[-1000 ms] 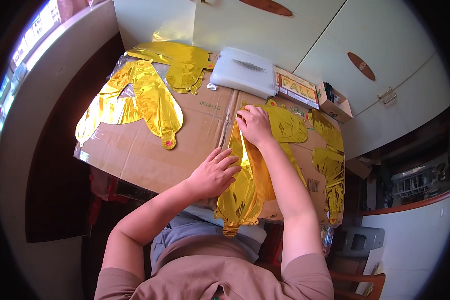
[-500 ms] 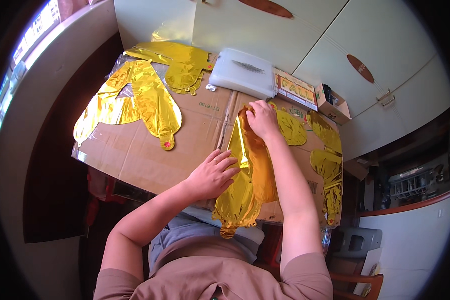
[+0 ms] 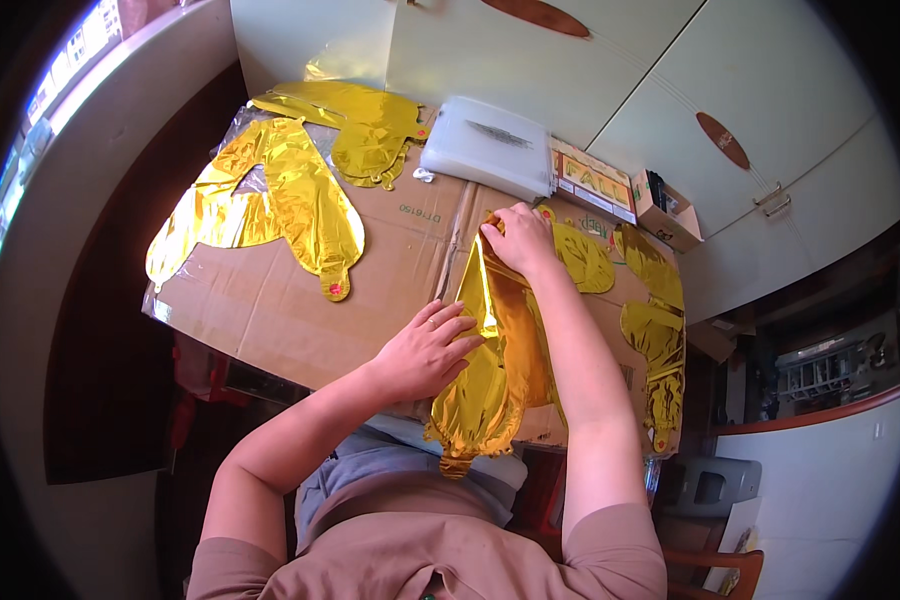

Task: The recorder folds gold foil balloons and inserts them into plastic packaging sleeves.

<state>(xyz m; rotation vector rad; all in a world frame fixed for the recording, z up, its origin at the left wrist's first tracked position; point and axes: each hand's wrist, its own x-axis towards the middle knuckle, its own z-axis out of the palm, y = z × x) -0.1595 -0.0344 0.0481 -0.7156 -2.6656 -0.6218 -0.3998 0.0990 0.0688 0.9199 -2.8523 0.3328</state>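
- Brown cardboard sheet (image 3: 370, 260): a short line of green print (image 3: 422, 213), letters with digits, left of the crease
- Same sheet, right of the crease: more green print (image 3: 595, 227), partly covered
- Flat orange-and-cream box (image 3: 588, 188): big capital lettering across its top
- Small open carton (image 3: 682, 226): a dark mark on its front, too small to read
- Brown oval cabinet handle (image 3: 722, 138): tiny pale marks, illegible

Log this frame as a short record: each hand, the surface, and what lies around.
Left hand: fingers spread, resting on the gold foil balloon
Right hand: gripping that balloon's far end
Surface: cardboard
Left side: another gold balloon, laid flat
Far edge: white plastic box; small open carton
Right side: more gold foil
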